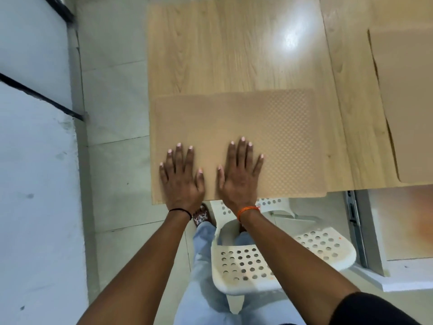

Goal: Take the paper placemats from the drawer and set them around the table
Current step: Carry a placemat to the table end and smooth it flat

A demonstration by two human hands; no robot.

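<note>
- The left hand and right hand are both lying flat, fingers straight and spread, pressing down on a mat without gripping it.
- This mat is lying at the near edge of the table, close to its near left corner, its near edge running flush with the table edge or just over it.
- A second mat is lying by the right edge of the view, well apart from the first, running along the table's near edge; it is partly cut off.
- The mat under the hands is looking thin and light, with an embossed dot texture; it is probably flexing easily and creasing if bent sharply.
- On the glossy table it is likely sliding readily, so flat palms are suiting it for shifting and squaring.
- For lifting, pinching at the near edge or a corner, where it is meeting the table edge, is looking easiest; a two-handed hold at opposite edges would be keeping it from drooping.
- A white perforated chair is standing below the table edge, against the person's legs.
</note>
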